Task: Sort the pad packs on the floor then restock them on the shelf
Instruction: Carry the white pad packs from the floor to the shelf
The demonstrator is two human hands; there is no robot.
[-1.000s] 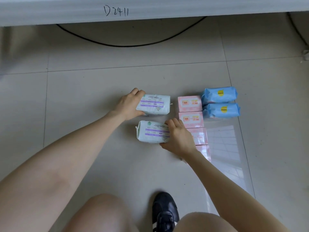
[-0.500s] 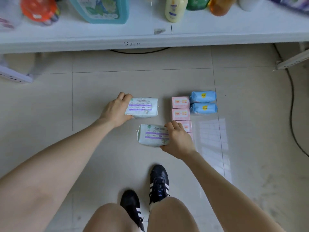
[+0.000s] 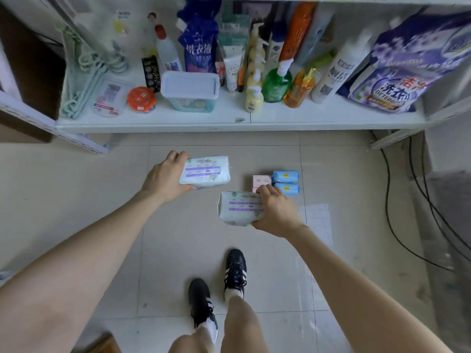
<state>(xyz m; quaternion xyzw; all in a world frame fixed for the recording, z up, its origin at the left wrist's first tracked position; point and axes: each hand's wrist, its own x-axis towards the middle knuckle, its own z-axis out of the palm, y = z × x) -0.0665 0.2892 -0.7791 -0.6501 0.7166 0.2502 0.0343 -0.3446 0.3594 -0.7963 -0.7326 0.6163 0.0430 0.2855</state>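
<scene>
My left hand (image 3: 165, 177) grips one white pad pack with purple stripes (image 3: 205, 172) by its left end, held up above the floor. My right hand (image 3: 276, 211) grips a second white and purple pad pack (image 3: 238, 208) by its right end, lower and nearer to me. On the tiles behind my right hand lie pink pad packs (image 3: 261, 180), partly hidden by the hand, and two blue pad packs (image 3: 285, 176) side by side. The white shelf (image 3: 242, 123) runs across the top of the view.
The shelf holds a lidded tub (image 3: 190, 90), bottles (image 3: 276, 82), a detergent bag (image 3: 390, 80), an orange-lidded jar (image 3: 141, 99) and hangers (image 3: 86, 70). Black cables (image 3: 418, 212) trail over the floor at right. My two black shoes (image 3: 219, 289) stand on the tiles below.
Both hands have lifted their white packs off the floor. The view has pulled back and upward, so the stocked shelf now shows and the packs on the floor look smaller.
</scene>
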